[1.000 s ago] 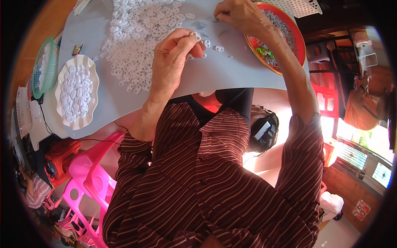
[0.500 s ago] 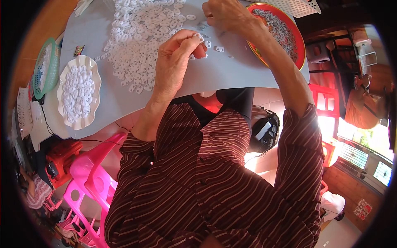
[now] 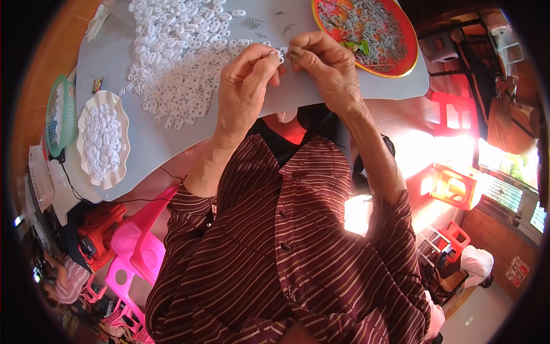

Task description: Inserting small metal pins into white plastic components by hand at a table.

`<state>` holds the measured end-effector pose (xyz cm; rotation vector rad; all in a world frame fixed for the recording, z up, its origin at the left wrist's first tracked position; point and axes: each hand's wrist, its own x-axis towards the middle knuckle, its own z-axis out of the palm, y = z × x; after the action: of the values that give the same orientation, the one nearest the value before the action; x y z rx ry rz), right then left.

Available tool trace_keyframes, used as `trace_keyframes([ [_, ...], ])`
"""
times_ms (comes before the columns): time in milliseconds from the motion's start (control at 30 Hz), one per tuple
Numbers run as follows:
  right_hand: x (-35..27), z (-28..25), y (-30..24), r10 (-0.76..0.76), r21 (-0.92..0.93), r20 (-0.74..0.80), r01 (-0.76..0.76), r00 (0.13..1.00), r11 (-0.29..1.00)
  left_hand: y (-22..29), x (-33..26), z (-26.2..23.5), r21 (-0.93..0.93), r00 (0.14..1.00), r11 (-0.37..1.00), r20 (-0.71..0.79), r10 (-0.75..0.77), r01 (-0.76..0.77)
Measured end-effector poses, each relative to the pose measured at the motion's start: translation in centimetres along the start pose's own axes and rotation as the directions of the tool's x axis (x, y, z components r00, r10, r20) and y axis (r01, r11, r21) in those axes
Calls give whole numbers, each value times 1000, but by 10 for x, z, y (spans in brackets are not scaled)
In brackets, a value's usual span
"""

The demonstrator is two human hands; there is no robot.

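My left hand (image 3: 246,86) pinches a small white plastic piece with holes (image 3: 279,55) between thumb and fingertips, just above the table. Close beside it on the right, my right hand (image 3: 329,69) has its thumb and forefinger pressed together, facing that piece. Whatever the right fingertips hold is too small to make out. Left of my hands spreads a heap of small white two-holed pieces (image 3: 177,94). Behind it lies a heap of white oval pieces (image 3: 177,26). A red round tray (image 3: 408,49) at the far right holds many small grey parts (image 3: 378,28) and a green scrap.
On the left stand a scalloped white dish (image 3: 86,143) with oval pieces and a green basket (image 3: 70,114). A few loose grey bits (image 3: 252,23) lie behind my hands. A pink chair (image 3: 137,246) is below the table; other people sit farther off.
My right hand has come back from the far side of the table, near the tray, to beside my left hand. The left hand still pinches the white piece. The view has shifted slightly.
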<state>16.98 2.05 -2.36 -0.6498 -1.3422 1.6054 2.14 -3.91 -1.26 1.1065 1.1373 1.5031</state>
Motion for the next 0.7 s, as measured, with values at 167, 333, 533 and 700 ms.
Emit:
trace_keyframes([
  [167, 0, 7, 1, 13, 7, -69, -12, 998, 1000, -8, 3, 3, 14, 1000, 1000, -21, 17, -17],
  [333, 0, 11, 1, -21, 57, -123, 28, 992, 998, -5, 1, 5, 78, 997, 994, -6, 71, -71],
  [533, 0, 13, 3, -47, 29, -127, 51, 991, 998, -8, 1, 6, 108, 996, 991, -28, 88, -84],
  [700, 0, 9, 8, -62, 2, -120, 63, 991, 998, -7, -1, 10, 132, 992, 988, -83, 95, -83],
])
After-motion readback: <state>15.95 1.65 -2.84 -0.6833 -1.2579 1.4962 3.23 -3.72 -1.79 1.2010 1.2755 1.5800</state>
